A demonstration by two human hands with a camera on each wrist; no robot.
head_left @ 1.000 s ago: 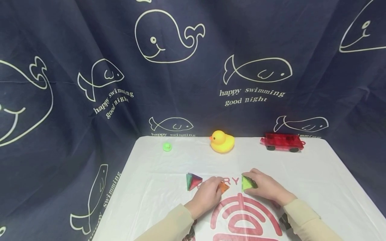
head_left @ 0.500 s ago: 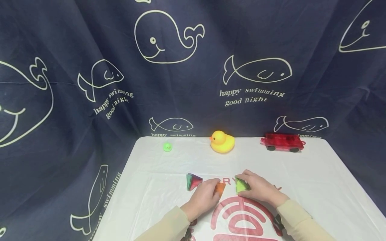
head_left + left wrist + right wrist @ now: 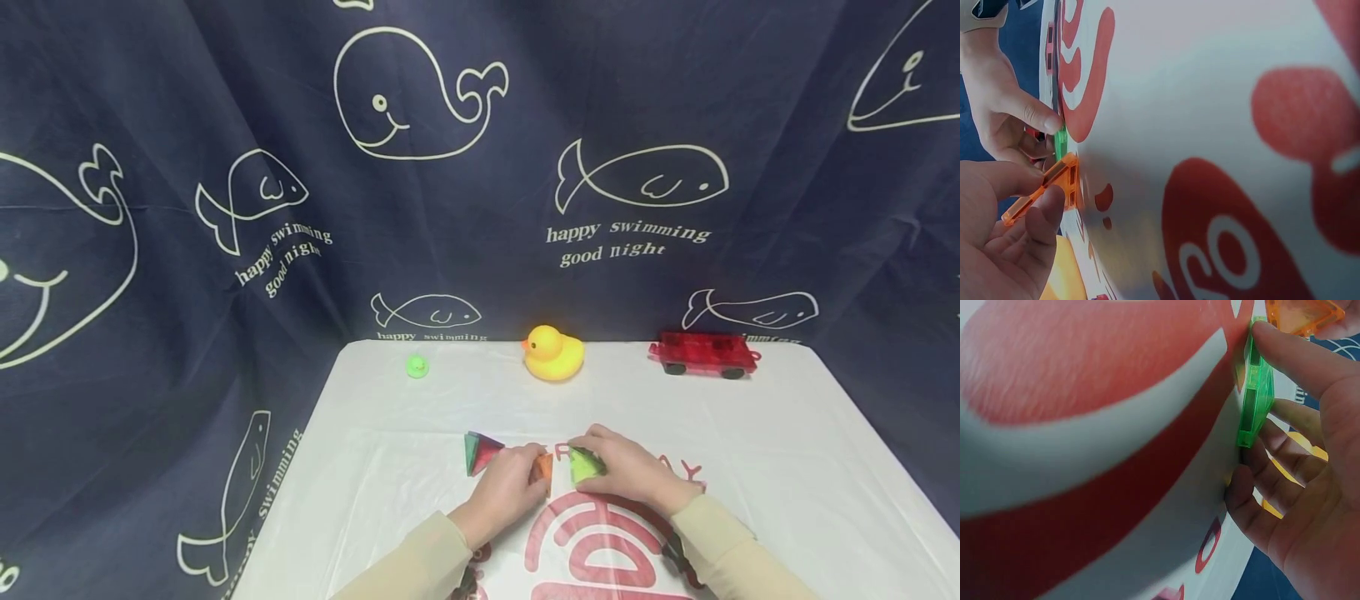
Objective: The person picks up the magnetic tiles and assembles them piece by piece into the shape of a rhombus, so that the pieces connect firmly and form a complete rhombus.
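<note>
My left hand (image 3: pixel 504 485) pinches an orange translucent magnetic tile piece (image 3: pixel 1060 187) between thumb and fingers, just above the white table cover. It looks like triangular tiles joined at an angle. To its right, my right hand (image 3: pixel 628 468) holds a green triangular magnetic tile piece (image 3: pixel 1257 394), with the thumb on its near edge. In the head view a small gap separates the orange and green pieces. Beside my left hand's knuckles sits a red and green tile piece (image 3: pixel 482 452), partly covered by that hand.
Along the back of the table (image 3: pixel 390 408) stand a small green toy (image 3: pixel 417 367), a yellow rubber duck (image 3: pixel 553 354) and a red wheeled toy car base (image 3: pixel 703 354). A dark blue curtain (image 3: pixel 465 225) with whale and fish drawings hangs behind.
My right hand has moved left with the green tile piece, closer to the orange one. The orange piece has turned in my left hand, which has shifted slightly left.
</note>
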